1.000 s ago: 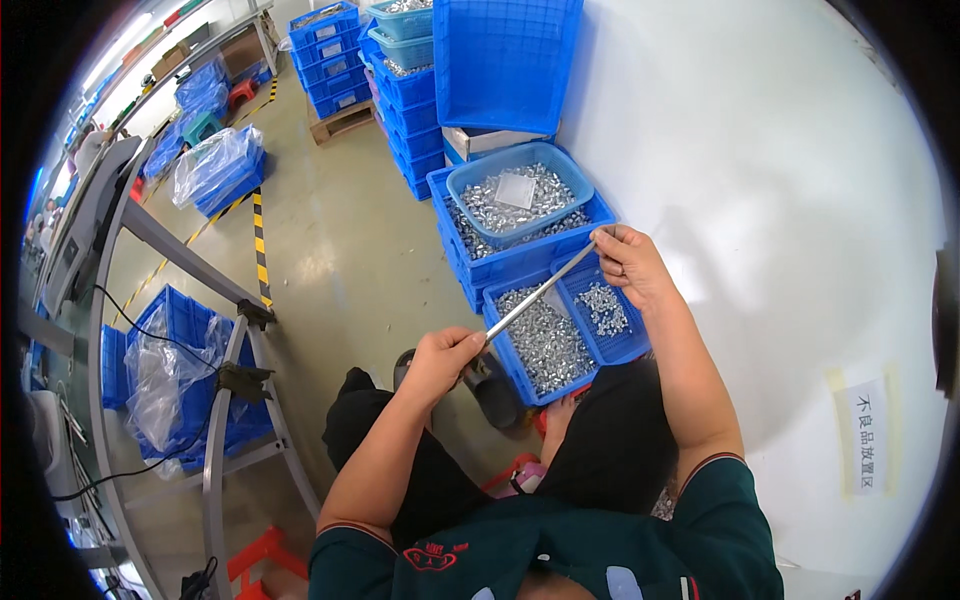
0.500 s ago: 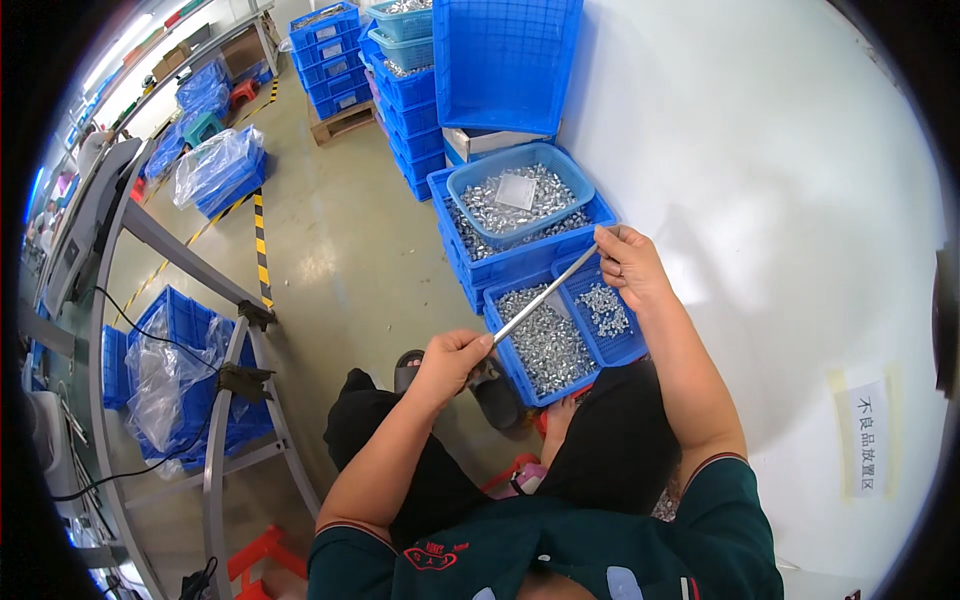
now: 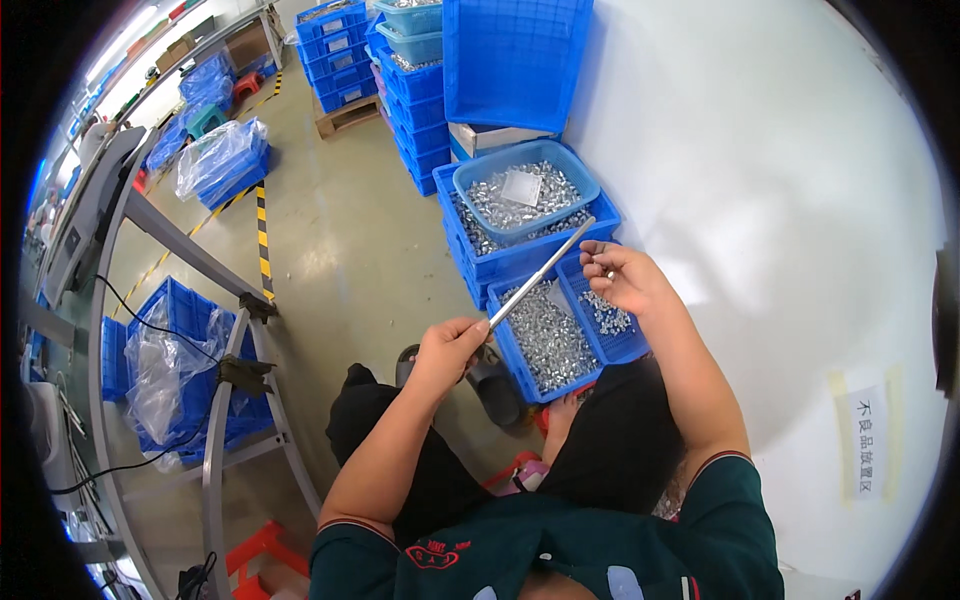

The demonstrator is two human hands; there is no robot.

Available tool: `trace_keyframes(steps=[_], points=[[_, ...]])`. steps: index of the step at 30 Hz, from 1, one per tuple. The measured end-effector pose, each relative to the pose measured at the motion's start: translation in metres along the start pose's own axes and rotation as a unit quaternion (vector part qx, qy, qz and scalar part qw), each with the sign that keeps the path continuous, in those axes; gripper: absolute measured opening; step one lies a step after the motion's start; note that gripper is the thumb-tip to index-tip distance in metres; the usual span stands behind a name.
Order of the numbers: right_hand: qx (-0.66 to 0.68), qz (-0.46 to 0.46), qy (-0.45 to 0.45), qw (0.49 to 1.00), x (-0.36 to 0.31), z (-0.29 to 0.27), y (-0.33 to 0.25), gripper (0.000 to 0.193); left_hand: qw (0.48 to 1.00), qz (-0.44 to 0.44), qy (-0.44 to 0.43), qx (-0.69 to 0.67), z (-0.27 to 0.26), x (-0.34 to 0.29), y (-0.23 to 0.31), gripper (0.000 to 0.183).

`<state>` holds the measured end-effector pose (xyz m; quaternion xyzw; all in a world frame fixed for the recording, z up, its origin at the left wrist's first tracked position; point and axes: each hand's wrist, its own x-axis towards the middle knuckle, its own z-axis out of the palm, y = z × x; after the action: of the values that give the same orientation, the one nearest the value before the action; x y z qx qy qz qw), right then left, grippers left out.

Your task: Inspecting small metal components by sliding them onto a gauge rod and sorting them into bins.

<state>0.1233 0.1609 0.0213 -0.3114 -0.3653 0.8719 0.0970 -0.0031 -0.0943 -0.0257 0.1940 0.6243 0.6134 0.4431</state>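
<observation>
My left hand (image 3: 452,348) is closed around the lower end of a thin, straight metal rod (image 3: 541,275), which slants up and to the right over the bins. Just right of the rod's upper end is my right hand (image 3: 625,278), apart from it, with fingers curled and the fingertips close together. Whatever may be between those fingertips is too small to make out. Beneath the rod lies a blue bin (image 3: 515,365) filled with small silvery metal parts (image 3: 548,340). A smaller blue basket (image 3: 630,347) beside it, below my right hand, holds fewer such parts.
Beyond stands a light-blue basket (image 3: 590,183) of metal parts on stacked blue crates (image 3: 470,262). A large blue crate (image 3: 515,60) leans upright behind. A white wall (image 3: 760,200) bounds the right; a grey metal frame (image 3: 210,470) with cables stands at left.
My right hand has come off the rod's upper end and moved slightly down, its fingers curling. My left hand still holds the rod, now tilted a little more steeply.
</observation>
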Motion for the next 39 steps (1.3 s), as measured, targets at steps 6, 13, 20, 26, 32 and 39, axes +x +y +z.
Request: trace_keyframes(steps=[6, 13, 20, 26, 32, 39], points=[[0.044, 0.053, -0.009, 0.998, 0.013, -0.02, -0.003, 0.015, 1.0, 0.003, -0.004, 0.011, 0.001, -0.001, 0.002, 0.025], [-0.011, -0.009, -0.014, 1.0, 0.006, -0.015, -0.006, 0.023, 0.998, 0.004, -0.022, 0.059, -0.003, 0.002, -0.004, 0.025], [0.019, -0.02, -0.011, 1.0, 0.005, -0.017, -0.007, 0.024, 0.995, 0.014, -0.019, 0.093, -0.001, 0.003, -0.007, 0.025], [0.023, -0.038, 0.0, 0.999, 0.005, -0.02, -0.009, 0.018, 0.986, 0.052, 0.008, 0.156, -0.002, 0.005, -0.011, 0.027], [0.04, -0.062, 0.015, 0.997, 0.008, -0.026, -0.01, 0.021, 0.987, 0.051, -0.003, 0.155, -0.002, 0.006, -0.011, 0.024], [0.091, -0.056, 0.024, 0.994, 0.002, -0.013, -0.009, 0.022, 0.988, 0.051, -0.004, 0.143, -0.002, 0.004, -0.009, 0.024]])
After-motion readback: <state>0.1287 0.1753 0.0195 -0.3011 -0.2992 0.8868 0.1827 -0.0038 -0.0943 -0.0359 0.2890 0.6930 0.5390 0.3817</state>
